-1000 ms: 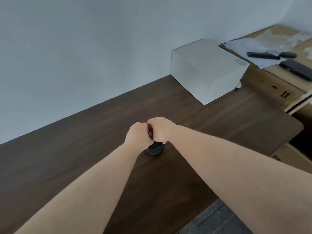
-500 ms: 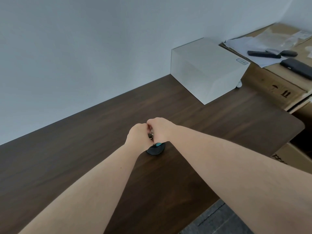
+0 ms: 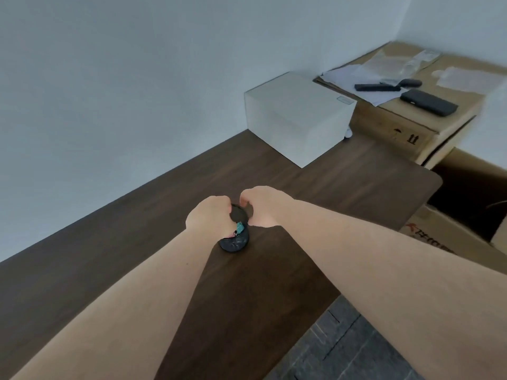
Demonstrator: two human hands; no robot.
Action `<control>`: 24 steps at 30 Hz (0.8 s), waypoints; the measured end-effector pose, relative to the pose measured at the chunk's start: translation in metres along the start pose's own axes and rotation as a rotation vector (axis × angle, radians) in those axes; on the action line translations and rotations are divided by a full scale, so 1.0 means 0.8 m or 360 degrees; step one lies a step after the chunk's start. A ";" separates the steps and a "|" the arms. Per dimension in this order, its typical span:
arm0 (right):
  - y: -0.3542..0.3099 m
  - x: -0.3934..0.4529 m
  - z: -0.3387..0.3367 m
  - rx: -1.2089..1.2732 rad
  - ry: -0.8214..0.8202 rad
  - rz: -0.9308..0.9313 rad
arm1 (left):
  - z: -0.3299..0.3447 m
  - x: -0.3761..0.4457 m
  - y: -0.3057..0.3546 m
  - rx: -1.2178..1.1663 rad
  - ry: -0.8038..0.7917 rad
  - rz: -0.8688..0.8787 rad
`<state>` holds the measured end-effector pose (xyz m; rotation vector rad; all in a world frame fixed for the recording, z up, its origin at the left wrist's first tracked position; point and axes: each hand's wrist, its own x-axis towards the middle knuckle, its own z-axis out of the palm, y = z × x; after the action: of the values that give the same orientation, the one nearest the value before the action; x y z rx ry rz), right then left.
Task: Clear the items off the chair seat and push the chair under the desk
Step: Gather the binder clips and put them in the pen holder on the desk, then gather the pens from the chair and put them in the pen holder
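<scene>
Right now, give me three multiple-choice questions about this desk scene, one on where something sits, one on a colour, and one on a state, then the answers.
1. Where does the white cube-shaped box sit?
A. at the desk's far end by the wall
B. on the floor
C. on the cardboard carton

2. What colour is the small clip inside the small round black container?
A. yellow
B. teal
C. white

3. What state is the container in?
A. open, contents showing
B. lidded shut
C. tipped on its side

Answers: 1 A, it rests on the dark wooden desk against the wall. 2 B, teal shows between the left hand and right hand. 3 A, its inside is visible from above.
</scene>
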<state>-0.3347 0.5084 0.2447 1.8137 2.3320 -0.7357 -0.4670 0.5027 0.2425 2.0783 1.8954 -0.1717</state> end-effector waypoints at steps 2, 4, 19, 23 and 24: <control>0.019 -0.036 0.001 0.0051 0.0008 0.0134 | -0.004 -0.012 0.018 0.0091 -0.0012 0.0057; 0.044 -0.079 0.009 0.0096 0.0065 0.0280 | -0.003 -0.029 0.044 0.0162 -0.0035 0.0168; 0.226 -0.483 0.227 0.0345 0.0084 0.1246 | 0.211 -0.228 0.322 0.0847 -0.0405 0.1395; 0.268 -0.582 0.309 0.0553 0.0047 0.1466 | 0.295 -0.295 0.398 0.0964 -0.0523 0.1581; 0.278 -0.603 0.329 0.0588 0.0046 0.1509 | 0.315 -0.311 0.416 0.0981 -0.0558 0.1623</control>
<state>-0.0446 0.0070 0.1190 2.6992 1.0934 -0.9699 -0.1349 0.1659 0.1315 2.8652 0.4495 -0.8576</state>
